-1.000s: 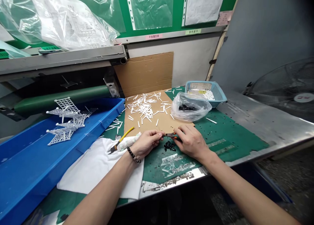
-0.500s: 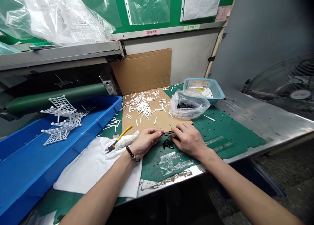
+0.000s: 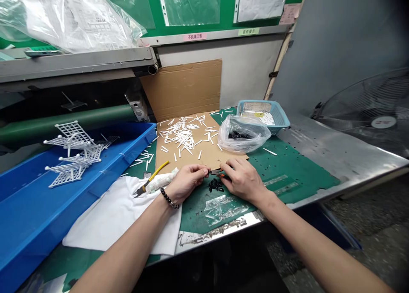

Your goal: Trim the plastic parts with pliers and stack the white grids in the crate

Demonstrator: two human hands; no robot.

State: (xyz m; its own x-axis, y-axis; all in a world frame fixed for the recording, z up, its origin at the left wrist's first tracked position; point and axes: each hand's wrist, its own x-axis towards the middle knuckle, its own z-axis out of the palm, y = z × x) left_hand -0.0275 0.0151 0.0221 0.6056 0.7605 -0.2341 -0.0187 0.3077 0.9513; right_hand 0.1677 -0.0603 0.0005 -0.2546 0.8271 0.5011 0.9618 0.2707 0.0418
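My right hand is closed around a pair of small nippers with orange-red handles; their jaws point left. The fingertips of my left hand pinch a tiny black piece right at those jaws. Just below lies a small heap of black pieces on the green mat. Beyond my hands stands an open clear plastic bag with more black pieces inside. Left of my left hand, yellow-handled cutters rest on a white cloth.
White sticks lie scattered over a cardboard sheet. A light-blue basket with white pieces stands behind the bag. At left, a blue tray holds white plastic grids. A large fan stands at right.
The whole view has shifted slightly, so everything sits a little further left and up. Both hands keep the same grip, with nippers and black piece still together.
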